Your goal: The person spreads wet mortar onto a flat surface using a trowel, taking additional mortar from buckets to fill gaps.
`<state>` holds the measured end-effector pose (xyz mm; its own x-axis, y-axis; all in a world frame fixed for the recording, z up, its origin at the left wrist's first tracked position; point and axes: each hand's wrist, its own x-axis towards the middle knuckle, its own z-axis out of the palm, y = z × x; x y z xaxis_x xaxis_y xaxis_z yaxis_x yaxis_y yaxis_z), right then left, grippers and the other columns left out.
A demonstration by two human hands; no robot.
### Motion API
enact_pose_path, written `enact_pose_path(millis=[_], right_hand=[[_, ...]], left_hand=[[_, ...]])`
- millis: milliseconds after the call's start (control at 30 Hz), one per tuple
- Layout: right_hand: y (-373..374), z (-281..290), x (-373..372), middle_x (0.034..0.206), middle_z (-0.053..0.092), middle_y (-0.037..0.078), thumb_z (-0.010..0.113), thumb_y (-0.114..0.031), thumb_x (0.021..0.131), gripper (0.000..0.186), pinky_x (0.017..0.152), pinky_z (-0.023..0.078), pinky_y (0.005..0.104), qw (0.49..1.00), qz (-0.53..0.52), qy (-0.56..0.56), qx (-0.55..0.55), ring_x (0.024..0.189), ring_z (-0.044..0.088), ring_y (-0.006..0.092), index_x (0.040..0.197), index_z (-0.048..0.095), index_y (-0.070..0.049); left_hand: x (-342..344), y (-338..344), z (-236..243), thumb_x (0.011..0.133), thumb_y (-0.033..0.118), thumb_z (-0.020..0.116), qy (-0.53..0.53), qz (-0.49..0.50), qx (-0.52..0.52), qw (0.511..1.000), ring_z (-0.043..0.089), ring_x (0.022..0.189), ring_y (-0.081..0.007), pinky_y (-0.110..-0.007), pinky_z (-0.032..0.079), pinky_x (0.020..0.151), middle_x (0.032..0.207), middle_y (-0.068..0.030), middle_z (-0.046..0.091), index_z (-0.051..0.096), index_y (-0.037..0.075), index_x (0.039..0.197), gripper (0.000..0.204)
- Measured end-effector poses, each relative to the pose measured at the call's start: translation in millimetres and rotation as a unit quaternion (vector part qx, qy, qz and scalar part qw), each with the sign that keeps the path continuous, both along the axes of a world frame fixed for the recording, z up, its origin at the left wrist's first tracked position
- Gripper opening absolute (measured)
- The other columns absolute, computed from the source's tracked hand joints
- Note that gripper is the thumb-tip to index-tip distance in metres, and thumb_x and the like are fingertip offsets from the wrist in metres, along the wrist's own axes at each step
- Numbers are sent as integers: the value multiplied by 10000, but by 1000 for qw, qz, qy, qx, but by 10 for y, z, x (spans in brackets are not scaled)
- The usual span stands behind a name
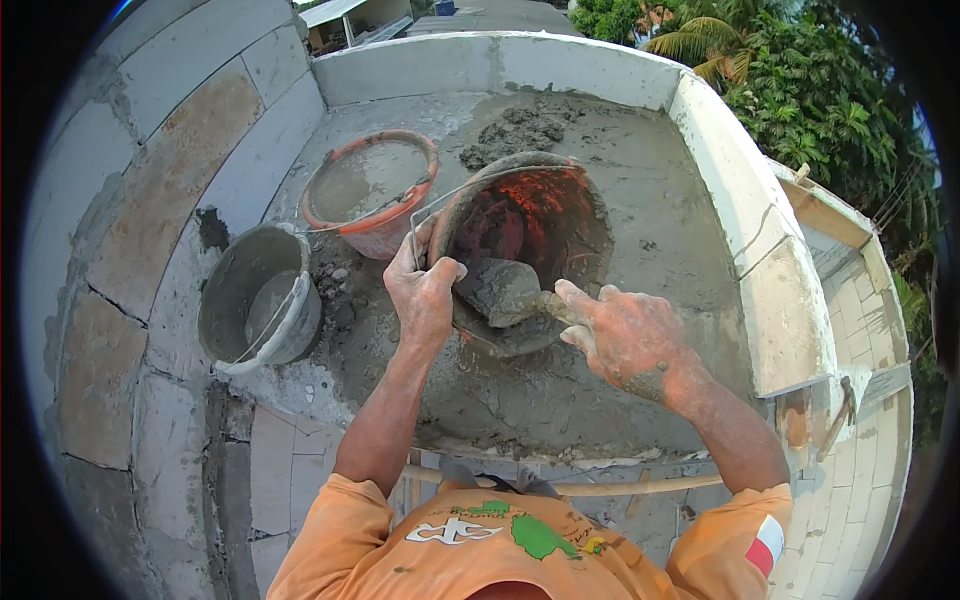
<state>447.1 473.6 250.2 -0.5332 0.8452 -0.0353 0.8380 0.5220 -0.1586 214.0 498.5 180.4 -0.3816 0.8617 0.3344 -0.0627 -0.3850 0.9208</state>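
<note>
A bucket point(585, 235) smeared with grey mortar, its inside showing orange, is tilted with its mouth toward me. My left hand point(422, 290) grips its rim on the left, next to the wire handle point(425, 212). A trowel point(500, 290) with a mortar-coated blade lies at the bucket's mouth. Its handle end is in my right hand point(625, 335), fingers closed round it and the index finger stretched along it. Wet mortar coats the right wrist. How much mortar sits deeper in the bucket is hard to make out.
An orange-rimmed bucket point(370, 180) of greyish liquid stands behind on the left, and a grey bucket point(262, 300) nearer left. A mortar heap point(515, 135) lies at the back. Low block walls point(750, 210) edge the wet slab point(660, 270); a wooden pole point(640, 487) crosses before me.
</note>
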Motion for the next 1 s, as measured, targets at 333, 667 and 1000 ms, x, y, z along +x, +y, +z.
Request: enact_pose_path(millis=[333, 667, 1000], right_hand=[[229, -335, 38, 862, 648, 152, 654, -132, 808, 495, 643, 529, 376, 971, 13, -123, 205, 768, 678, 267, 1292, 572, -71], [-153, 8, 267, 830, 614, 113, 660, -136, 807, 480, 641, 507, 376, 974, 62, -109, 188, 771, 649, 249, 1280, 584, -113], [421, -242, 101, 860, 591, 99, 639, -103, 818, 480, 678, 489, 379, 951, 49, -174, 249, 811, 624, 244, 1283, 579, -205]], left_hand=[[171, 106, 157, 676, -20, 547, 12, -29, 19, 999, 607, 994, -158, -263, 467, 870, 1110, -98, 653, 587, -113, 1228, 561], [3, 163, 181, 685, -23, 546, -10, -23, -20, 999, 591, 914, -134, -242, 465, 788, 1065, -89, 652, 579, -110, 1246, 568], [19, 224, 154, 708, 26, 552, 2, -7, -13, 1000, 578, 815, -115, -247, 476, 716, 966, -89, 658, 625, -102, 1171, 486]])
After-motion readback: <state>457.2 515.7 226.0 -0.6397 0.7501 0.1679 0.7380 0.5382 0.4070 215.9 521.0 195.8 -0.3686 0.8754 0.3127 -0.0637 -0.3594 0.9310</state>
